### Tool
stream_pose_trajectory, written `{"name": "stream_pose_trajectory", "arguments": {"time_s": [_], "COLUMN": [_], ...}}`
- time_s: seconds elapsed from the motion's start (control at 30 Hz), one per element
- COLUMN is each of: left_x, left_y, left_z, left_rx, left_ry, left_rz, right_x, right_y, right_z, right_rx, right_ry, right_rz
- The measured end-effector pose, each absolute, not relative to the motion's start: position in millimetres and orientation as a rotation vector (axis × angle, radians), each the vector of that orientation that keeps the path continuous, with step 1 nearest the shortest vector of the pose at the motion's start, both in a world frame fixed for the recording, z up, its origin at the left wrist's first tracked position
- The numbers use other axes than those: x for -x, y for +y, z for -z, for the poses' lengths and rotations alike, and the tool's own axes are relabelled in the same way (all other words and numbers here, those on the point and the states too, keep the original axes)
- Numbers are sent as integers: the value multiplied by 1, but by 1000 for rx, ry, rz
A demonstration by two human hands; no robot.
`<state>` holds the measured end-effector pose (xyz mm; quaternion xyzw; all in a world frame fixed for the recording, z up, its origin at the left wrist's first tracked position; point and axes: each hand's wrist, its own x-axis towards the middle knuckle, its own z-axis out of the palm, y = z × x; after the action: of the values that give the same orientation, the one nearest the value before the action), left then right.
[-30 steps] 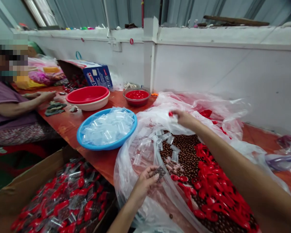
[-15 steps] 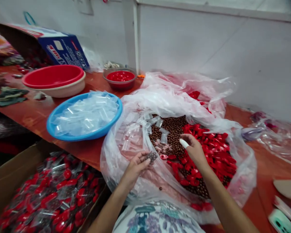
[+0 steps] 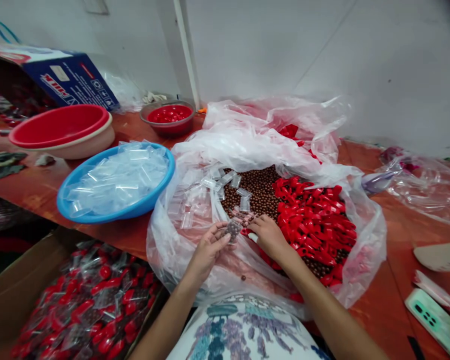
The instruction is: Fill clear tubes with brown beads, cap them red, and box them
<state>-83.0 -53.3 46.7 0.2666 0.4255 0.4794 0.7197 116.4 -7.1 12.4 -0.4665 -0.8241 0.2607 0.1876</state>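
Observation:
My left hand [image 3: 209, 248] pinches a small clear plastic case [image 3: 233, 230] filled with dark brown beads. Close to its right, my right hand [image 3: 268, 235] has its fingers closed on a small red plastic cap [image 3: 245, 232]; one finger wears a white cover. Both hands are over a large open plastic bag [image 3: 187, 150]. Inside it lie brown beads [image 3: 260, 182], a heap of red plastic caps [image 3: 315, 220] and several clear cases [image 3: 195, 195]. Part of the heap is hidden behind my right hand and forearm.
A blue basin [image 3: 65, 212] of clear cases stands to the left, before stacked red and cream basins [image 3: 60, 125]. At lower left, a carton [image 3: 18, 285] holds filled, red-capped cases. Behind are a small bowl [image 3: 167, 118] and a blue box [image 3: 69, 80]. A phone [image 3: 435, 320] lies at right.
My right hand has moved left and down from above the red heap to beside the filled case, its fingers closing. My left hand still holds the case. The whole view has shifted slightly.

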Motion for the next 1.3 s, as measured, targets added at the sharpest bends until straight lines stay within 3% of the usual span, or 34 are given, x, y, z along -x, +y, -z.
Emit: {"name": "stream_pose_trajectory", "arguments": {"time_s": [0.3, 0.47, 0.53, 1.0, 1.3], "left_x": [75, 54, 47, 21, 10], "left_y": [-54, -48, -46, -40, -38], "left_z": [-39, -42, -42, -36, -31], "left_rx": [-641, -716, -757, -843, -831], "left_ry": [945, 918, 908, 951, 862], "left_rz": [-1003, -941, -927, -888, -829], "right_x": [-131, -141, -142, -147, -146], "right_y": [-11, -29, -37, -68, -67], "right_z": [-9, -26, -33, -18, -9], "right_rx": [1380, 1259, 1223, 1298, 1344], "right_ry": [-1935, -1406, -1346, -1886, -1942], "right_rz": [-861, -1369, -1410, -588, -318]}}
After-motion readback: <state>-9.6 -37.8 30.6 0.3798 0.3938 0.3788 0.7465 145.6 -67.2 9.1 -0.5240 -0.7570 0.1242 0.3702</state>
